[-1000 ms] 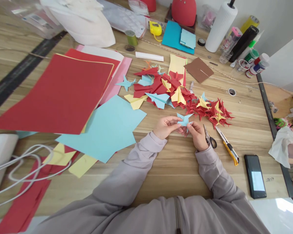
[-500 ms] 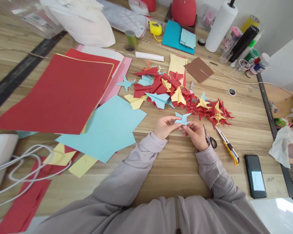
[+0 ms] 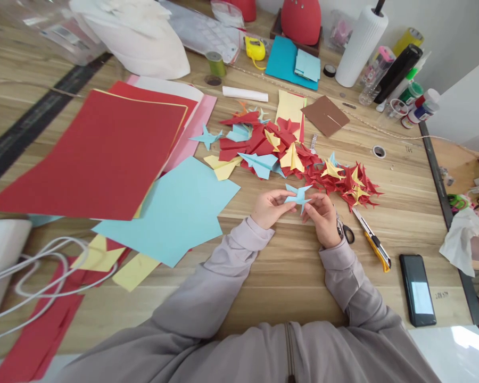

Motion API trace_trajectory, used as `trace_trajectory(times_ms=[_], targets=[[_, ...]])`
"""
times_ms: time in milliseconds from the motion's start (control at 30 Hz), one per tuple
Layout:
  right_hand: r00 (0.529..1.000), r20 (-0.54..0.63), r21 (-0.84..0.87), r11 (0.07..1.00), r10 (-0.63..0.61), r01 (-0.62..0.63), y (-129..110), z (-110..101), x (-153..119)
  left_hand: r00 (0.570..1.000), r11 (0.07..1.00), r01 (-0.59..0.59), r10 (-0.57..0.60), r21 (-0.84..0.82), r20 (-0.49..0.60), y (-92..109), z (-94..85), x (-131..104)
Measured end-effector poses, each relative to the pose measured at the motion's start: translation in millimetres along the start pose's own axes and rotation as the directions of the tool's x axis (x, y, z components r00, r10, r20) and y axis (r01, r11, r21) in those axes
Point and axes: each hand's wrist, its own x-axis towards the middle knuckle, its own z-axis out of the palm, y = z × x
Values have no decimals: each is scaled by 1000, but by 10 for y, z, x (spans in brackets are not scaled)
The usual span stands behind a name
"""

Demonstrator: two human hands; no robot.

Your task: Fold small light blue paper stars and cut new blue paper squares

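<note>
A small light blue folded paper piece [image 3: 299, 195] with several pointed ends is held up between my two hands, above the wooden table. My left hand [image 3: 268, 208] pinches its left side between thumb and fingers. At its right side, my right hand [image 3: 320, 215] grips a lower point with thumb and fingertips. Just beyond lies a heap of folded red paper pieces [image 3: 259, 141], with blue and yellow ones among them. Scissors [image 3: 346, 232] lie partly hidden behind my right hand, and a yellow utility knife [image 3: 373, 239] rests to their right.
Large red paper sheets [image 3: 104, 149] and a light blue sheet [image 3: 175, 207] cover the left side. White cables [image 3: 59, 271] loop at the lower left. A phone [image 3: 418, 290] lies at the right. Paint bottles [image 3: 421, 111] and a yellow tape measure [image 3: 255, 49] stand at the back.
My right hand's fingers have shifted slightly up along the blue paper, and a lower point now shows between the hands. My left hand keeps its pinch.
</note>
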Motion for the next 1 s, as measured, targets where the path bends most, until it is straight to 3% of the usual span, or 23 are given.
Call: trace_trajectory(times_ms=[200, 467, 1000], targets=[[1000, -10, -72, 997, -9, 8, 35, 1, 17, 996, 998, 60, -58, -25, 66, 38, 2, -21], [998, -58, -53, 999, -1, -2, 35, -5, 20, 992, 998, -5, -4, 70, 124, 37, -27, -27], [991, 51, -146, 980, -127, 134, 70, -32, -12, 988, 995, 51, -63, 87, 142, 49, -35, -2]])
